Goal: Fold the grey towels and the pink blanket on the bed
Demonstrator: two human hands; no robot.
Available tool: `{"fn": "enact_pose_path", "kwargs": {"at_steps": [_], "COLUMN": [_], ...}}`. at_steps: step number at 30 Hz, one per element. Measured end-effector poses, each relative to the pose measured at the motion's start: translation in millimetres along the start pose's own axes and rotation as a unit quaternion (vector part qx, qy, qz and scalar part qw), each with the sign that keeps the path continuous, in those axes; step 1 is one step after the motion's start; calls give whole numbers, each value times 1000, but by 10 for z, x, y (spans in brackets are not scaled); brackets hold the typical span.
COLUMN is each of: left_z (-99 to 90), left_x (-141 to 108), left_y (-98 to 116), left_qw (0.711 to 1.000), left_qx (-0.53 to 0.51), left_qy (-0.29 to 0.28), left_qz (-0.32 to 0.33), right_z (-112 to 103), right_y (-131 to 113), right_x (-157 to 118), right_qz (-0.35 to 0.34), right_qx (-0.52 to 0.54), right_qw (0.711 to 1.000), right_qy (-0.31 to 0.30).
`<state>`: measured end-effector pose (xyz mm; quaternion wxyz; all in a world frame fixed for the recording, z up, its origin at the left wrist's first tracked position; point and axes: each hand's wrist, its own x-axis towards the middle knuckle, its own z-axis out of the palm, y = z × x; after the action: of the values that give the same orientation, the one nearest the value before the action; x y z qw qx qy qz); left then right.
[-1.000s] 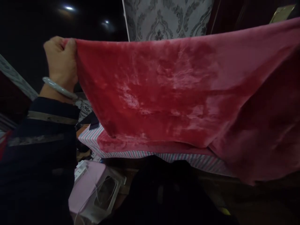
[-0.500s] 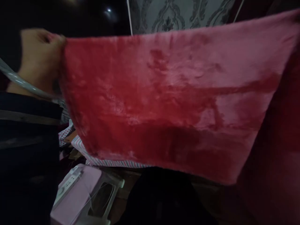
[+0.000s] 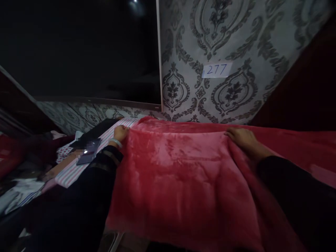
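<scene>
A red plush blanket hangs between my two hands, its upper edge pulled nearly straight and its lower part draping down toward me. My left hand, with a pale bangle at the wrist, grips the upper left corner. Farther right, my right hand pinches the same edge, and folds of the blanket fall below it. Behind the held edge, more red plush fabric lies across the surface and stretches off to the right.
A dark screen stands behind on the left, beside patterned wallpaper with a paper label reading 277. A striped cloth and a dark phone-like device lie left of my left hand. Clothes are piled at far left.
The blanket has gone from raised close to the camera to lower and farther forward. Both hands now show on its edge, and the view takes in more wall. The pink stool has left view.
</scene>
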<state>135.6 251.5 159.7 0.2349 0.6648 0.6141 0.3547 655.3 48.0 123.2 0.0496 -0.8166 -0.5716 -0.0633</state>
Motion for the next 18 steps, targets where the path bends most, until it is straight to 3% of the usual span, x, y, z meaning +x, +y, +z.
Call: {"fn": "enact_pose_path", "kwargs": {"at_steps": [6,11,14,18], "left_z": [435,706,690,436], "left_x": [447,516,484,296], "left_y": [-303,-429,-450,-524], "left_qw": [993,991,991,985], "left_qx": [96,105,77,11], "left_qy": [39,17,-21,-74], "left_qz": [-54,-78,-104,-153], "right_z": [161,492,641,703], "right_y": [138,49,48,260], "right_x": [323,330,304,341], "right_qz": [33,62,79,44], "right_qx": [-17,8,29,2], "right_qw": [999,995,992,994], "right_qy": [-7,-80,-98,-96]}}
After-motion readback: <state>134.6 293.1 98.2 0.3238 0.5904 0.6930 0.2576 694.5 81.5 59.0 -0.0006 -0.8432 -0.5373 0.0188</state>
